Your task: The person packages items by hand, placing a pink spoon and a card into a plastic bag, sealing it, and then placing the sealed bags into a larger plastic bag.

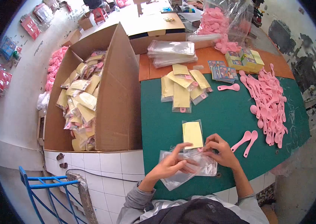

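My left hand (173,164) hovers over clear plastic bags (176,181) at the green table's near edge, fingers spread. My right hand (219,150) is beside it, its fingers bent together at the bags' upper edge; what they pinch is too small to make out. Just beyond my hands lies a bag with a yellow card (192,135), a bit of pink showing at its lower end. Two pink spoons (246,141) lie to the right of my right hand. Farther back is a group of packed bags with yellow cards (181,95).
A big cardboard box (117,97) of packed bags stands left. Pink spoons (268,108) are heaped on the right. Clear bags (171,50), printed cards (223,71) and card stacks (245,61) lie at the back. A blue metal frame (49,183) stands lower left.
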{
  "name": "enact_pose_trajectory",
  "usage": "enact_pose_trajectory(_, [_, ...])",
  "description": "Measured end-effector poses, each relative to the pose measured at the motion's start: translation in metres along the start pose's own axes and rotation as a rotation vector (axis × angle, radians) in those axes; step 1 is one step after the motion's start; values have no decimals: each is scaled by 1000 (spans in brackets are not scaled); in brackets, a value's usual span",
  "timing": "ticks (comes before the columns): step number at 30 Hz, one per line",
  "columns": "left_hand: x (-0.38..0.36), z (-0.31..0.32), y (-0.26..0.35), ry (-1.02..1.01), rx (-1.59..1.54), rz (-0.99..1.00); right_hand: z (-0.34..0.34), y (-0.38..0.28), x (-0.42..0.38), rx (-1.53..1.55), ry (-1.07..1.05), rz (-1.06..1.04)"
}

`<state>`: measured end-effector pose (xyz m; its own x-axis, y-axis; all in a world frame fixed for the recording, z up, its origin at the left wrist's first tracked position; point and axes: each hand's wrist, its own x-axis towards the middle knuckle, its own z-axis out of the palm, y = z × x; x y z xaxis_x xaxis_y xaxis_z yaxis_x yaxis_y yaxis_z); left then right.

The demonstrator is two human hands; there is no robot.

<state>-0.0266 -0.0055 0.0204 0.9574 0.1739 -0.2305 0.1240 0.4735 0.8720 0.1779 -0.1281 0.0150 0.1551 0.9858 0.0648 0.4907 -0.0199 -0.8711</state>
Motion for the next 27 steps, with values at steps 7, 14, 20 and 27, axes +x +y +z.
enact_pose_trajectory(7, [13, -9, -19, 305, 525, 84, 19, 16, 0, 323, 102, 155])
enact_pose_trajectory(14, [20, -5, -22, 457, 670, 232, 26, 15, 1, 651, 175, 414])
enact_pose_trajectory(20, [23, -9, -30, 506, 546, 202, 29, 9, 4, 543, 207, 428])
enact_pose_trajectory(27, [24, -5, -24, 579, 435, 101, 32, 10, 5, 519, 233, 413])
